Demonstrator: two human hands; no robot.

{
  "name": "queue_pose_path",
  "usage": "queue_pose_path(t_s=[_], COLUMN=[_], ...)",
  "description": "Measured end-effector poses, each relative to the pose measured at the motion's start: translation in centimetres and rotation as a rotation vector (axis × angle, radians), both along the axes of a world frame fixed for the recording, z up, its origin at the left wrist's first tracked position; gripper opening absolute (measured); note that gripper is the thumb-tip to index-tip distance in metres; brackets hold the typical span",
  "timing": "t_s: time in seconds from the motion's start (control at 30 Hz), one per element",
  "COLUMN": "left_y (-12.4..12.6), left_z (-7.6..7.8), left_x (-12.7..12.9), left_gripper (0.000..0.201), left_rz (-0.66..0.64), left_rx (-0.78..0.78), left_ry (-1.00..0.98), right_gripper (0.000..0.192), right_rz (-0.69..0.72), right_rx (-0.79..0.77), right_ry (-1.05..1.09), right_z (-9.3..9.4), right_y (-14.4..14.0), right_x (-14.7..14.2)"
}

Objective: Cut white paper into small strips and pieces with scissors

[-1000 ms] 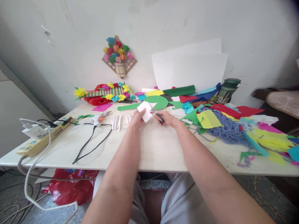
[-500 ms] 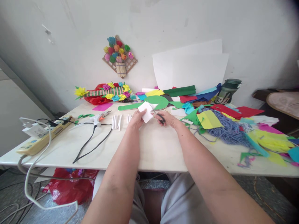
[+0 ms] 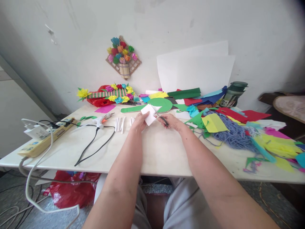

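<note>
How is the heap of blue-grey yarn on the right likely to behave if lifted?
The blue-grey yarn would probably sag and tangle, since loose strands lie looped together. It may also drag the yellow sheet, which appears to overlap its left edge.

head-worn view, facing forward and down, over table (image 3: 164, 156), toward wall (image 3: 83, 54)

Paper flowers (image 3: 120, 49) hang on the wall (image 3: 190, 27), upper left of centre. A green bottle (image 3: 232, 98) stands toward the right edge — blue yarn (image 3: 234, 137) lies heaped at mid-right. Far left, a power strip (image 3: 38, 148); lower left, a red bag (image 3: 73, 194).
</note>
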State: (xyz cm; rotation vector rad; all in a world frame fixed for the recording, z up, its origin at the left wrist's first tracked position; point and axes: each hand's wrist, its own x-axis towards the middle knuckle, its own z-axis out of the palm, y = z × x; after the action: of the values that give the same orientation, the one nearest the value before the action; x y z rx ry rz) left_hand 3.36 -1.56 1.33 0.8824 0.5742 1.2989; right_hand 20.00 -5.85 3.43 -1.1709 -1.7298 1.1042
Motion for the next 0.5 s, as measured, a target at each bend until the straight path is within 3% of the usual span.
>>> queue_pose_path(t_s=[0.5], left_y=[-0.23], left_z=[0.13], left_x=[-0.04], left_gripper=[0.032], left_rz=[-0.009], left_rx=[-0.017], left_ry=[-0.011], right_gripper=[0.031], right_rz=[-0.025], right_rx=[-0.006], right_ry=[0.043], right_z=[-0.61], right_y=[0.72], right_x=[0.04])
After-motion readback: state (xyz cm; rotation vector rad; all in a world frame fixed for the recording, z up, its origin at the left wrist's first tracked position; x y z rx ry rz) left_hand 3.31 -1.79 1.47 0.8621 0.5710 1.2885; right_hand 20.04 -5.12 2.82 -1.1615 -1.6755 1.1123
